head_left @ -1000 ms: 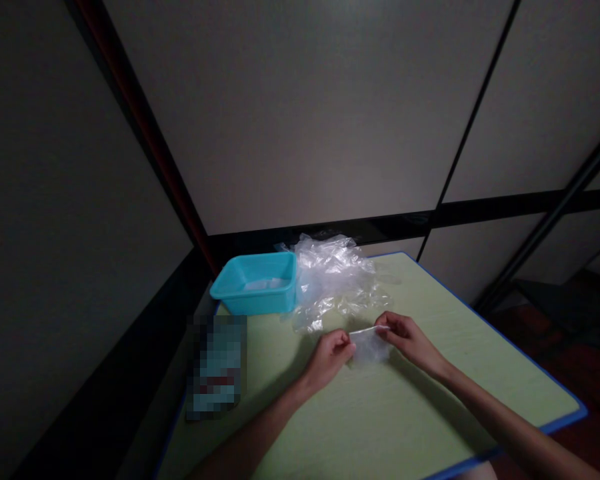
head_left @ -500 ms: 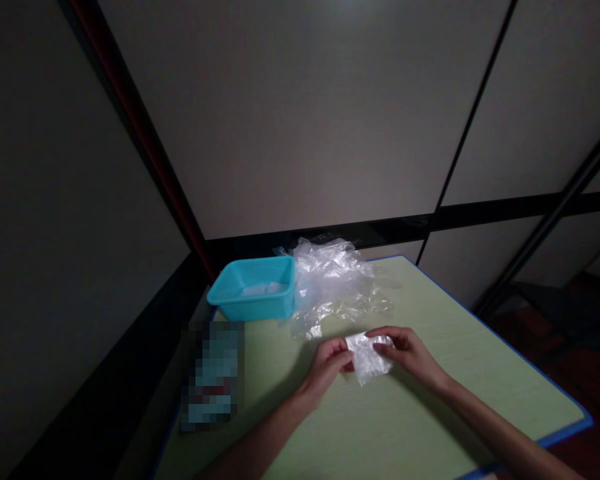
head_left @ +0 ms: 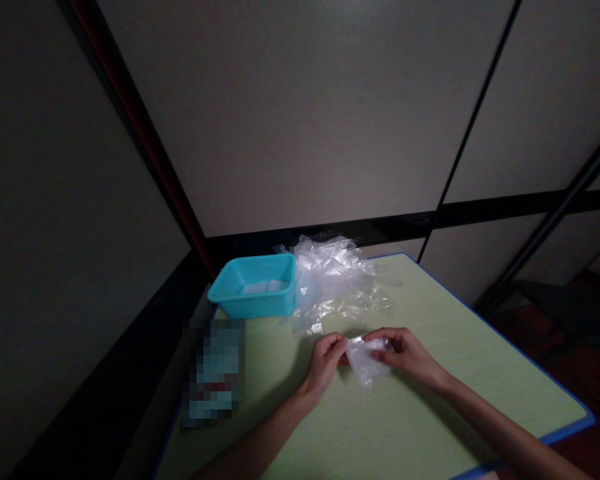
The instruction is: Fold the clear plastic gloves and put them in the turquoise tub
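Rightward of the blue tub [head_left: 255, 308] and nearer the wearer, the left hand [head_left: 324, 365] and right hand [head_left: 411, 357] pinch a small plastic bag [head_left: 364, 365]. Folding or flattening appears underway; further shaping calls for steady pinches.

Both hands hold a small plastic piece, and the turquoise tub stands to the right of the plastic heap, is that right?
Not quite: the head view shows the turquoise tub to the left of the plastic heap. The left hand and right hand do hold the small plastic piece.
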{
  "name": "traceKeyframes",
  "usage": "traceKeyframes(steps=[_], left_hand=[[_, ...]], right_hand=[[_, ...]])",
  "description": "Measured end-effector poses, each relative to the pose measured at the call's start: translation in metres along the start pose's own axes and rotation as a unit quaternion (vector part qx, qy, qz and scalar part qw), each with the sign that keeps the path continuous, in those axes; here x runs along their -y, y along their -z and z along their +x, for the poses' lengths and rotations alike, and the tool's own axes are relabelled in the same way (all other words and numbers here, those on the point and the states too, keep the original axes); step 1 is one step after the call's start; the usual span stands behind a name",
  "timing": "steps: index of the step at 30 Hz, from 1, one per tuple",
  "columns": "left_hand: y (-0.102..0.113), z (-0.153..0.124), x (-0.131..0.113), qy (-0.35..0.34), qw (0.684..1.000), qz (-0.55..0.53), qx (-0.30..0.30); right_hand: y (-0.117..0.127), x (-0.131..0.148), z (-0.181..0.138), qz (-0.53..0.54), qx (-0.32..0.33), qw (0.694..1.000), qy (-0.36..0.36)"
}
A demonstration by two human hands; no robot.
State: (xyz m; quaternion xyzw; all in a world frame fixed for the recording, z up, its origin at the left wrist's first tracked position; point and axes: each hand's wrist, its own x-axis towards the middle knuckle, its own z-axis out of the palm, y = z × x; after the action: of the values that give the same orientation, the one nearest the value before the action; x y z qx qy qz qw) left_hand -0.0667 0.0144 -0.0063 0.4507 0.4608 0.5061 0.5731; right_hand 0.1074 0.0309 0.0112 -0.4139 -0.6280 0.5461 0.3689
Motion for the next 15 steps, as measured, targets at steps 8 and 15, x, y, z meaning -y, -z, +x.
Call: traceKeyframes(steps=[8, 15], left_hand=[[-0.0003, -0.002, -0.0036, -0.013, 1.0, -0.002, -0.017], [0.0023, -0.0008, -0.0049, -0.016, 0.999, -0.012, -0.029]], right_hand=[[-0.0003, -0.0008, 0.001, 0.005, -0.009, 1.0, -0.004], [-0.0006, 0.0001, 0.0006, 0.039, -0.015, 0.999, -0.008]])
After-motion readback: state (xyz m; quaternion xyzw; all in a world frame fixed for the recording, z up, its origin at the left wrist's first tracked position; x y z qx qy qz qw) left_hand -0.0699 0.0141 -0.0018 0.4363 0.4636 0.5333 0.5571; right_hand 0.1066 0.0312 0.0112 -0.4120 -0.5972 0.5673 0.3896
